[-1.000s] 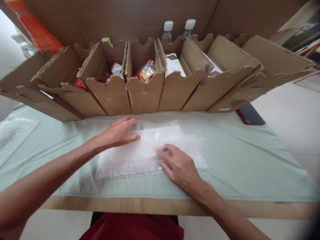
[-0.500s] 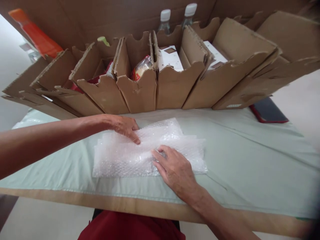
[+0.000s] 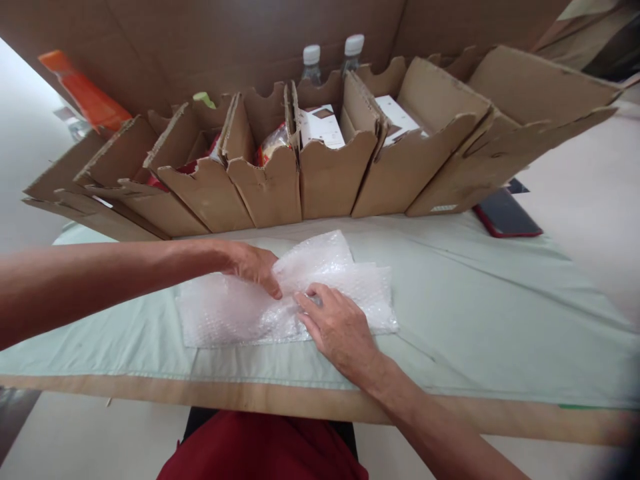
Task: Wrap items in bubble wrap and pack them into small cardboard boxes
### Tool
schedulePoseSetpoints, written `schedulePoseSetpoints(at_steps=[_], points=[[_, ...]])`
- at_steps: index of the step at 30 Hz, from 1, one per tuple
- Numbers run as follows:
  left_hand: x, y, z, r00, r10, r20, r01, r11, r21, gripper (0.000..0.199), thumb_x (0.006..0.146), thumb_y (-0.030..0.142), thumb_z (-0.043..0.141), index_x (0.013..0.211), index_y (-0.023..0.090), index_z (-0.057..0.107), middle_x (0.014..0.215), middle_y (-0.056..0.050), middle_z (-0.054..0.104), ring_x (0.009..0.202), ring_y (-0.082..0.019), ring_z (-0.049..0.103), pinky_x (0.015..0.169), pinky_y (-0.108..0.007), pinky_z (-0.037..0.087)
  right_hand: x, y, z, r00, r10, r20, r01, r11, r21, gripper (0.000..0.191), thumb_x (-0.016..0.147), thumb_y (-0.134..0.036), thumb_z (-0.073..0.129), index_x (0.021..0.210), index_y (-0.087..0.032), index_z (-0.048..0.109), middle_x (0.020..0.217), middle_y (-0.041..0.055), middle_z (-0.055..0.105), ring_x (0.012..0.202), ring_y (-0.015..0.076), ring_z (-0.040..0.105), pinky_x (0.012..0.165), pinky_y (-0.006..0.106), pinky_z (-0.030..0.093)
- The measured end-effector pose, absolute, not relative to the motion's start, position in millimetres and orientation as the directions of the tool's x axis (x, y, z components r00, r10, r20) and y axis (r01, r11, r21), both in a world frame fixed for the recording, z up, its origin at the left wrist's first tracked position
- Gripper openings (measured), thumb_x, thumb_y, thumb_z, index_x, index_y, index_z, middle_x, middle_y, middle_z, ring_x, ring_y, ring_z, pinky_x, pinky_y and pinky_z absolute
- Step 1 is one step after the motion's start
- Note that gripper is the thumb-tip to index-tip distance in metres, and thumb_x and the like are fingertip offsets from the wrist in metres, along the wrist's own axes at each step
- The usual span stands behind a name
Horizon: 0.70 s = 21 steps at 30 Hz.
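Note:
A crumpled sheet of clear bubble wrap (image 3: 225, 313) lies folded over itself on the cloth. My left hand (image 3: 256, 268) grips its upper part, thumb in front and fingers hidden behind the raised fold. My right hand (image 3: 337, 330) is curled over the middle of the wrap, index finger and thumb pinching it close to my left thumb. Between those fingers shows a small greyish patch; whether that is only film or something under it, I cannot tell.
A row of open cardboard bins (image 3: 327, 180) stands behind, holding white boxes (image 3: 321, 127) and a red-and-clear packet (image 3: 274, 143). Two white-capped bottles (image 3: 311, 63) and an orange bottle (image 3: 85, 93) rise farther back. A dark phone-like slab (image 3: 507, 213) lies right on the green cloth (image 3: 475, 320).
My left hand has drawn the upper fold of the bubble wrap up and toward my right hand, so the two hands are closer. The whole view has shifted slightly.

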<state>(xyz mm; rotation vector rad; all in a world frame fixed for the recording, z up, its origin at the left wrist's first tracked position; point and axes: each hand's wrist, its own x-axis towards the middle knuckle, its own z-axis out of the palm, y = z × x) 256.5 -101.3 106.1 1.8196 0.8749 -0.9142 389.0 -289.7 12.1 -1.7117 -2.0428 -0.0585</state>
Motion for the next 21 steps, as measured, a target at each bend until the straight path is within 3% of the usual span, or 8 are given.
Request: schedulePoseSetpoints(at_steps=[2, 5, 10, 16, 19, 21], points=[[259, -113, 107, 0.515, 0.33, -0.791, 0.821, -0.455, 0.344, 0.035, 0.068, 0.029, 0.064, 0.099, 0.017, 0.074, 0.092, -0.006, 0.077, 0.08, -0.024, 0.07, 0.065, -0.028, 0.05, 391, -289, 12, -0.124, 0.919, 0.373, 0.936, 0.234, -0.264, 0.027, 0.088, -0.017, 0.074, 0.114, -0.021, 0.068, 0.107, 0.0057, 0.069, 0.087, 0.0218, 0.063, 0.073, 0.035, 0.051], [254, -128, 108, 0.57, 0.431, -0.7, 0.793, -0.512, 0.331, 0.029, 0.069, 0.018, 0.059, 0.095, 0.016, 0.074, 0.085, -0.005, 0.074, 0.078, -0.022, 0.066, 0.063, -0.027, 0.045, 396, -292, 17, -0.162, 0.901, 0.401, 0.912, 0.292, -0.288, 0.021, 0.095, -0.018, 0.065, 0.116, -0.019, 0.067, 0.112, 0.0077, 0.069, 0.094, 0.023, 0.066, 0.077, 0.036, 0.052], [204, -151, 121, 0.615, 0.569, -0.546, 0.788, -0.476, 0.391, 0.025, 0.076, 0.013, 0.055, 0.093, 0.019, 0.072, 0.077, 0.0, 0.067, 0.074, -0.018, 0.061, 0.067, -0.027, 0.042, 403, -312, 34, -0.114, 0.758, 0.643, 0.855, 0.404, -0.324, 0.021, 0.1, -0.013, 0.056, 0.12, -0.016, 0.063, 0.122, 0.0125, 0.068, 0.102, 0.0228, 0.068, 0.086, 0.037, 0.051], [73, -179, 139, 0.461, 0.73, -0.505, 0.846, -0.189, 0.499, 0.017, 0.075, 0.023, 0.058, 0.088, 0.019, 0.07, 0.083, 0.001, 0.072, 0.078, -0.018, 0.065, 0.065, -0.024, 0.048, 403, -310, 23, -0.206, 0.71, 0.673, 0.857, 0.463, -0.225, 0.022, 0.105, -0.025, 0.05, 0.12, -0.016, 0.064, 0.121, 0.0137, 0.068, 0.1, 0.0252, 0.068, 0.087, 0.038, 0.049], [-7, -194, 143, 0.343, 0.798, -0.495, 0.831, -0.013, 0.556, 0.027, 0.078, 0.033, 0.059, 0.099, 0.02, 0.07, 0.098, -0.002, 0.076, 0.088, -0.023, 0.071, 0.069, -0.026, 0.054, 390, -289, 12, -0.299, 0.682, 0.668, 0.833, 0.528, -0.167, 0.024, 0.107, -0.03, 0.046, 0.113, -0.018, 0.066, 0.12, 0.0106, 0.069, 0.089, 0.0205, 0.07, 0.079, 0.034, 0.05], [-59, -199, 146, 0.177, 0.84, -0.513, 0.773, 0.204, 0.6, 0.036, 0.076, 0.043, 0.063, 0.104, 0.02, 0.069, 0.102, -0.005, 0.078, 0.089, -0.026, 0.073, 0.07, -0.029, 0.058, 376, -273, 12, -0.356, 0.67, 0.651, 0.809, 0.57, -0.145, 0.026, 0.108, -0.031, 0.044, 0.11, -0.019, 0.067, 0.121, 0.0096, 0.069, 0.084, 0.0173, 0.071, 0.076, 0.032, 0.052]])
